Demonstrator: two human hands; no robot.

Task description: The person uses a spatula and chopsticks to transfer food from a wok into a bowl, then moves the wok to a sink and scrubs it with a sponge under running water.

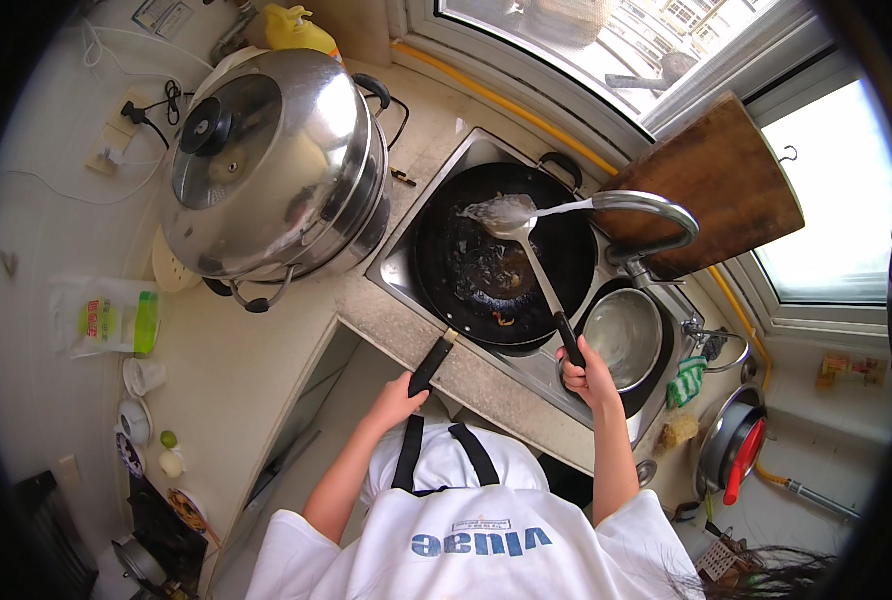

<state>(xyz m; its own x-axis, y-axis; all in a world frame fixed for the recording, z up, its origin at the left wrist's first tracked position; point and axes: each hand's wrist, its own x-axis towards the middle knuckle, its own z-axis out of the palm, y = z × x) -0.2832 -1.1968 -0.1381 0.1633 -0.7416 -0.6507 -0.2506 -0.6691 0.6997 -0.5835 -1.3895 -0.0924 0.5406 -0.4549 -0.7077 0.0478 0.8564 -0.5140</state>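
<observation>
My left hand (393, 405) grips the black handle of a dark wok (446, 247), which rests over the left basin of a steel sink (399, 262). A metal spatula (540, 270) is in my right hand (594, 375), held by its black handle. Its blade lies over the wok under a stream of water from the curved faucet (671, 206). Dark liquid and food bits sit in the bottom of the wok. Below the faucet, a metal bowl (622, 337) stands in the right basin, close to my right hand.
A large lidded steamer pot (281, 172) occupies the counter on the left. Behind the faucet leans a wooden cutting board (708, 195). On the right are a green-striped cloth (687, 381), a sponge (678, 433) and stacked pans with a red handle (742, 465). A yellow pipe (506, 105) runs along the window.
</observation>
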